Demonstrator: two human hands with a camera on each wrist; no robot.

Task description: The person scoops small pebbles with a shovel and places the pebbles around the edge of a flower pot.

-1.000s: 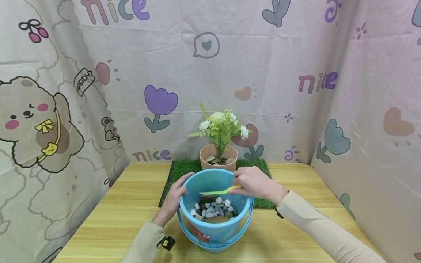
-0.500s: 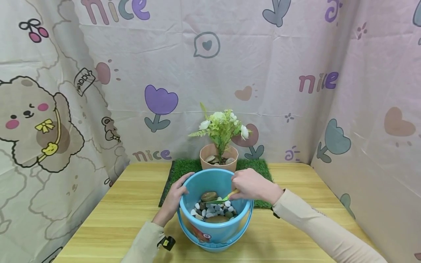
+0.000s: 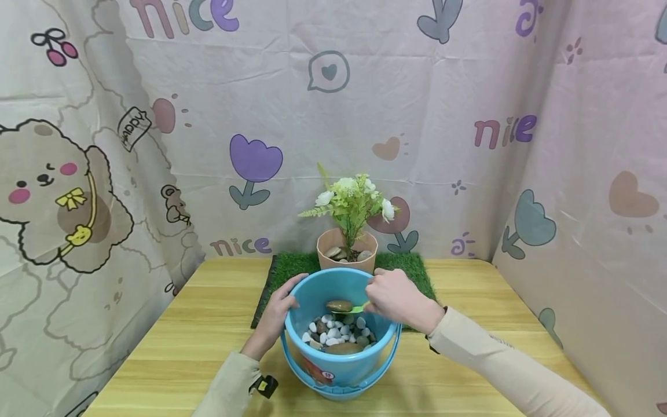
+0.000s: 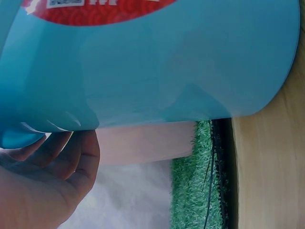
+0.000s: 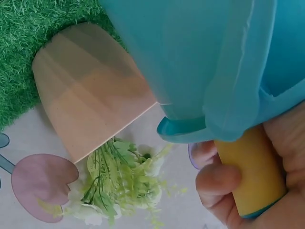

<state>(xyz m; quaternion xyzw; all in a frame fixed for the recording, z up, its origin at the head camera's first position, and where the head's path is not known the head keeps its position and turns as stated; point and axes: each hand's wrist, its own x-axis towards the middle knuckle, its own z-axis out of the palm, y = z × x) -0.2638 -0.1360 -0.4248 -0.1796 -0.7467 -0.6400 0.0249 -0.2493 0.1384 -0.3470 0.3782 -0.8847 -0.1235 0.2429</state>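
A light-blue bucket [image 3: 359, 369] stands on the table, mouth tilted toward the head camera. My left hand [image 3: 273, 318] grips its left rim, thumb inside and fingers along the outer wall. My right hand [image 3: 398, 296], over the right rim, holds a small trowel [image 3: 356, 310] with a green blade; its yellow handle [image 5: 255, 171] shows in the right wrist view. On the blade, inside the bucket, rests a brown oval stone [image 3: 339, 305]. Beneath lie several white and grey pebbles [image 3: 333, 333] and a larger flat brown stone [image 3: 344, 348].
Right behind the bucket is a peach flowerpot [image 3: 346, 265] with stones and white flowers [image 3: 348, 194]. It stands on a green grass mat [image 3: 297, 263]. The bucket's handle [image 3: 392, 353] hangs down at the front. A printed cloth [image 3: 417, 116] encloses the wooden table [image 3: 219, 301].
The trowel went down into the bucket, slid under the brown stone and has come up a little with the stone on its blade. The left hand stays on the rim.
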